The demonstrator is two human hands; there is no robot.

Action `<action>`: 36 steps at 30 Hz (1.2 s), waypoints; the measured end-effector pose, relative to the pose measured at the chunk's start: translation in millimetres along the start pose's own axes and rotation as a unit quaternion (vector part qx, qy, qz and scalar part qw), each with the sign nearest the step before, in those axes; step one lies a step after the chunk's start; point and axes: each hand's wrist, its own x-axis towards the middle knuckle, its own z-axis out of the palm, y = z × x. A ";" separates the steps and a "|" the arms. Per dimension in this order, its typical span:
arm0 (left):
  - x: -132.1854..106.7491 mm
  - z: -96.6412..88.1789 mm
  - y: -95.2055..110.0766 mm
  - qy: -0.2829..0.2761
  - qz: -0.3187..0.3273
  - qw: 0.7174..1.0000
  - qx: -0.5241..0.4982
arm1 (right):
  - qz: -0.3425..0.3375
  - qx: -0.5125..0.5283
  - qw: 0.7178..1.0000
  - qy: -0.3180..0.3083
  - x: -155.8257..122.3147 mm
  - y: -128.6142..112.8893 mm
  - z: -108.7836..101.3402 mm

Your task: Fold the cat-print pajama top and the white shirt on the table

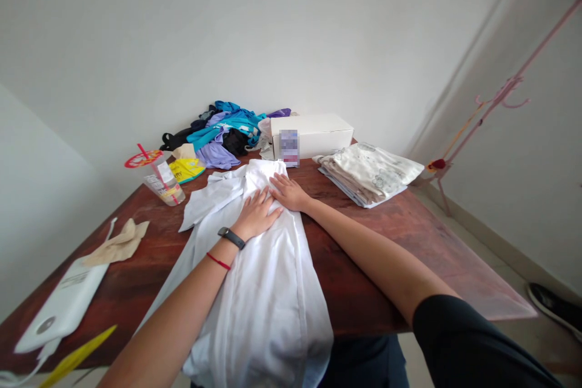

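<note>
A white shirt (268,279) lies lengthwise on the dark wooden table (359,267), its lower end hanging over the front edge. One sleeve is laid out toward the left, and the right side looks folded inward. My left hand (260,212), with a dark band on the wrist, rests flat on the upper part of the shirt, fingers spread. Just beyond it to the right, my right hand (290,192) presses flat near the collar end, fingers stretched out. The two hands nearly touch. Neither grips the cloth.
At right lies a stack of folded clothes (370,170). A white box (318,133) and a heap of clothes (227,130) are at the back. Leftward are a plastic cup with straw (161,176), a yellow packet (187,170), a napkin (120,242) and a white power bank (66,300).
</note>
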 end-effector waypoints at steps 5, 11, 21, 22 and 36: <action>1.0 2.2 -2.0 0.004 0.004 1.000 -0.001 | 0.002 0.000 1.000 0.001 0.1 -0.7 0.0; 2.7 6.9 -6.1 0.020 0.014 1.000 -0.001 | 0.001 0.000 1.000 0.006 0.1 -0.7 0.6; 1.9 5.9 -4.5 0.015 0.007 1.000 -0.005 | 0.003 -0.001 1.000 -0.003 0.4 -0.6 -0.2; 1.7 5.8 -4.4 0.015 0.006 1.000 -0.004 | 0.002 -0.001 1.000 -0.004 0.5 -0.6 -0.1; 1.3 9.3 -6.0 0.040 0.016 0.999 -0.006 | -0.003 -0.009 1.000 0.003 2.7 4.4 5.2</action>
